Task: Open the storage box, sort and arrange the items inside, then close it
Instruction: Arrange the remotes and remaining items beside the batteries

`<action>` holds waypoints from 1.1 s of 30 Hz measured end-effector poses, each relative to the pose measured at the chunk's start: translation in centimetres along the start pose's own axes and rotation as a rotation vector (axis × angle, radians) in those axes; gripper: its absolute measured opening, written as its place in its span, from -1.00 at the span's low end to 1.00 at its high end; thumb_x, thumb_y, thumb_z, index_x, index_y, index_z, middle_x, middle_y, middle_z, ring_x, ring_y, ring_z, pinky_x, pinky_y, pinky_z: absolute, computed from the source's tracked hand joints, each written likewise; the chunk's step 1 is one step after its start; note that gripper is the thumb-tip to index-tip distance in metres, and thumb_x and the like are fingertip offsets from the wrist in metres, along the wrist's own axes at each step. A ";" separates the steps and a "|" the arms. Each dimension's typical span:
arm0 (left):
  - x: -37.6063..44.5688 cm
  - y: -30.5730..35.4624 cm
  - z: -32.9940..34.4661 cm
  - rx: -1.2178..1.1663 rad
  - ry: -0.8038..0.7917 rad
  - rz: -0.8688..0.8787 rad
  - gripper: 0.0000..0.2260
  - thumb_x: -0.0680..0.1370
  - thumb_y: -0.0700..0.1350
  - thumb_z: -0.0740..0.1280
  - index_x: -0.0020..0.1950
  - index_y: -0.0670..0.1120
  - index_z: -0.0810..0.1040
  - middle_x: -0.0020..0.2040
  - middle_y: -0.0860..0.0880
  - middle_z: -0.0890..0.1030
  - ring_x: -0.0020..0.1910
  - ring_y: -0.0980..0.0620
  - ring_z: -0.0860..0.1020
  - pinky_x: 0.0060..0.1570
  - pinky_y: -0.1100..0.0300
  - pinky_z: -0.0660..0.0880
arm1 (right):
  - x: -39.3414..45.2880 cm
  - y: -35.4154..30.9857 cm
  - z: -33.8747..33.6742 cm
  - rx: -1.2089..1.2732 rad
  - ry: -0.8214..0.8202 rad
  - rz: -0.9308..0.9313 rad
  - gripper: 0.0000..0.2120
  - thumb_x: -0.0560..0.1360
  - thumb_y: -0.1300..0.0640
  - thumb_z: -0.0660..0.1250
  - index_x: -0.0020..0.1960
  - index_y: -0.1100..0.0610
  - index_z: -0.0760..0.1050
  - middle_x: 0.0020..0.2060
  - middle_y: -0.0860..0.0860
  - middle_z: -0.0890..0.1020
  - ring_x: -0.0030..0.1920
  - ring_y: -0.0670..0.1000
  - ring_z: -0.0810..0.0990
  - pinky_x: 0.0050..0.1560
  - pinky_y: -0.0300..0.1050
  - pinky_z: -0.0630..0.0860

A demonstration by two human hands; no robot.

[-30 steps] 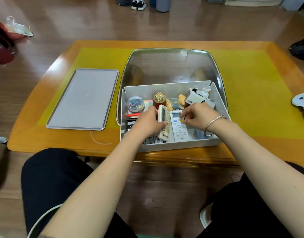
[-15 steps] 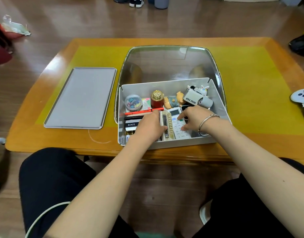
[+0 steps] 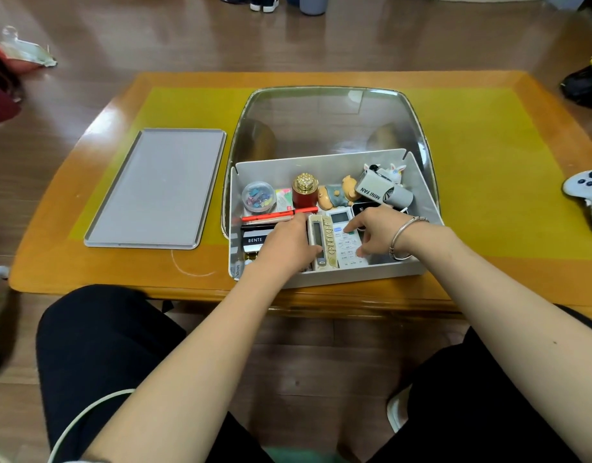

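The white storage box (image 3: 334,279) stands on the table with its clear lid (image 3: 328,121) flipped up behind it. At the box's front, a beige remote (image 3: 323,238) and a white remote (image 3: 346,243) lie side by side. My left hand (image 3: 284,245) grips the beige remote from its left, thumb on top. My right hand (image 3: 376,232) holds the white remote with index finger and thumb, other fingers curled. Further back are a clip jar (image 3: 258,196), a red bottle (image 3: 304,192), a pig figurine (image 3: 336,195), a mini fan (image 3: 381,190), a red pen (image 3: 268,216) and a BENTE box (image 3: 254,238).
A grey tray (image 3: 161,185) lies flat on the yellow mat (image 3: 488,162) left of the box. A white game controller (image 3: 588,195) sits near the table's right edge. My knees are under the table's near edge. Shoes and bags lie on the floor around.
The two remotes came down from a raised, tilted hold and now lie flat side by side at the box's front. Both hands sank lower into the box with them.
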State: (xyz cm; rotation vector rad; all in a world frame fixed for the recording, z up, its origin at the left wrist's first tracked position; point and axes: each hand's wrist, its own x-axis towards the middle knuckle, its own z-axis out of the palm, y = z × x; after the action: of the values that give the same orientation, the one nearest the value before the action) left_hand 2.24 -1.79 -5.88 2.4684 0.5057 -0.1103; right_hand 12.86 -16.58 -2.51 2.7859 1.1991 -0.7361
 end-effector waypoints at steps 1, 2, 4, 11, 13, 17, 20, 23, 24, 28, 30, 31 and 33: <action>0.0 -0.1 -0.3 0.013 0.013 -0.003 -0.49 0.47 -0.02 0.46 0.36 -0.04 0.36 0.20 -0.07 0.58 0.15 -0.08 0.54 -0.02 0.10 0.48 | -0.1 0.1 -0.1 0.004 0.004 0.003 -0.46 0.40 0.07 0.47 0.35 0.02 0.42 0.07 0.04 0.61 0.06 0.04 0.56 0.00 -0.23 0.39; 0.0 -0.3 -0.8 0.029 0.029 -0.001 -0.49 0.47 0.00 0.46 0.35 -0.04 0.36 0.16 -0.07 0.59 0.11 -0.07 0.56 -0.07 0.12 0.48 | -0.1 0.1 -0.2 0.007 0.016 0.004 -0.46 0.40 0.07 0.47 0.34 0.01 0.42 0.06 0.04 0.61 0.06 0.04 0.56 0.02 -0.21 0.41; 0.1 -1.1 -2.2 0.067 0.042 0.031 -0.50 0.47 0.01 0.45 0.35 -0.03 0.38 0.07 -0.04 0.62 0.04 -0.03 0.58 -0.09 0.16 0.48 | -0.1 0.1 -0.3 0.007 0.039 -0.010 -0.49 0.40 0.07 0.46 0.32 0.01 0.44 0.05 0.03 0.62 0.06 0.05 0.56 0.07 -0.16 0.44; 0.5 -4.2 -5.7 0.469 -0.025 0.200 -0.52 0.43 0.07 0.47 0.30 0.02 0.46 0.24 -0.05 0.53 0.22 -0.08 0.46 0.14 0.04 0.43 | -0.4 0.7 -0.9 0.111 0.092 -0.018 -0.62 0.44 0.09 0.42 0.24 0.05 0.51 -0.17 -0.02 0.61 -0.12 -0.04 0.53 -0.03 -0.24 0.43; 0.8 -4.5 -5.5 0.583 -0.040 0.220 -0.52 0.42 0.11 0.46 0.29 0.02 0.48 0.25 -0.05 0.52 0.26 -0.08 0.42 0.14 0.04 0.37 | -0.4 0.9 -1.0 0.161 0.140 -0.018 -0.65 0.44 0.12 0.41 0.22 0.05 0.53 -0.22 -0.07 0.57 -0.14 -0.06 0.52 -0.04 -0.24 0.43; 1.1 -4.6 -4.7 0.655 0.000 0.235 -0.54 0.40 0.16 0.46 0.23 0.03 0.50 0.21 -0.01 0.55 0.24 -0.06 0.41 0.07 0.05 0.28 | -0.4 1.0 -0.9 0.234 0.197 -0.028 -0.72 0.45 0.18 0.38 0.16 0.07 0.57 -0.27 -0.06 0.59 -0.16 -0.04 0.57 -0.07 -0.24 0.45; 1.2 -4.5 -4.5 0.693 0.028 0.239 -0.51 0.39 0.14 0.47 0.25 0.03 0.46 0.22 0.00 0.55 0.25 -0.07 0.40 0.08 0.03 0.27 | -0.5 1.8 -1.1 0.270 0.348 0.002 -0.79 0.45 0.24 0.33 0.06 0.09 0.62 -0.30 -0.03 0.60 -0.22 -0.01 0.57 -0.17 -0.29 0.45; 1.3 -4.6 -4.4 0.709 0.050 0.247 -0.49 0.38 0.14 0.47 0.27 0.03 0.45 0.22 0.00 0.55 0.24 -0.06 0.41 0.08 0.03 0.27 | -0.4 3.2 -1.9 0.314 0.554 0.095 -0.88 0.45 0.17 0.37 -0.03 0.06 0.62 -0.29 -0.04 0.60 -0.22 -0.01 0.55 -0.11 -0.22 0.47; 1.3 -4.6 -4.4 0.713 0.053 0.247 -0.49 0.37 0.14 0.47 0.26 0.02 0.45 0.21 0.00 0.56 0.23 -0.06 0.41 0.07 0.04 0.27 | -0.4 3.8 -2.2 0.307 0.615 0.135 -0.91 0.45 0.13 0.38 -0.05 0.03 0.62 -0.28 -0.06 0.60 -0.18 0.00 0.57 -0.08 -0.18 0.48; 1.4 -4.4 -4.5 0.726 0.035 0.234 -0.48 0.33 0.12 0.47 0.19 -0.01 0.39 0.15 -0.03 0.57 0.20 -0.06 0.42 -0.01 0.05 0.22 | 0.1 5.6 -2.4 0.223 0.619 0.237 -0.80 0.39 0.04 0.45 0.00 0.03 0.58 -0.08 0.02 0.61 -0.06 0.04 0.54 -0.13 -0.16 0.39; 1.4 -4.4 -4.5 0.724 0.035 0.234 -0.51 0.33 0.10 0.46 0.16 -0.01 0.38 0.14 -0.02 0.57 0.18 -0.06 0.42 -0.01 0.05 0.23 | 0.4 6.0 -2.2 0.157 0.589 0.256 -0.66 0.34 -0.02 0.49 0.06 0.06 0.56 0.01 0.05 0.58 0.03 0.08 0.54 -0.07 -0.11 0.42; 1.4 -4.5 -4.5 0.724 0.039 0.239 -0.52 0.34 0.10 0.45 0.16 0.00 0.39 0.14 -0.02 0.57 0.18 -0.06 0.41 0.00 0.06 0.23 | 0.5 6.1 -2.0 0.113 0.589 0.261 -0.60 0.33 -0.07 0.50 0.09 0.06 0.55 0.03 0.06 0.58 0.06 0.09 0.53 -0.03 -0.08 0.43; 1.3 -4.6 -4.5 0.726 0.048 0.251 -0.54 0.35 0.11 0.46 0.16 0.01 0.41 0.15 0.01 0.57 0.19 -0.05 0.41 0.00 0.06 0.22 | 0.7 6.1 -1.8 0.003 0.579 0.270 -0.53 0.30 -0.15 0.49 0.11 0.05 0.54 0.05 0.06 0.58 0.10 0.11 0.52 0.03 -0.04 0.41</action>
State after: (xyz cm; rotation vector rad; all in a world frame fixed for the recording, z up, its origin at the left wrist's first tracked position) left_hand 1.47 4.66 -4.97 3.2272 0.1795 -0.1531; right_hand 18.23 -20.00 -2.24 3.1753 0.8186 0.1022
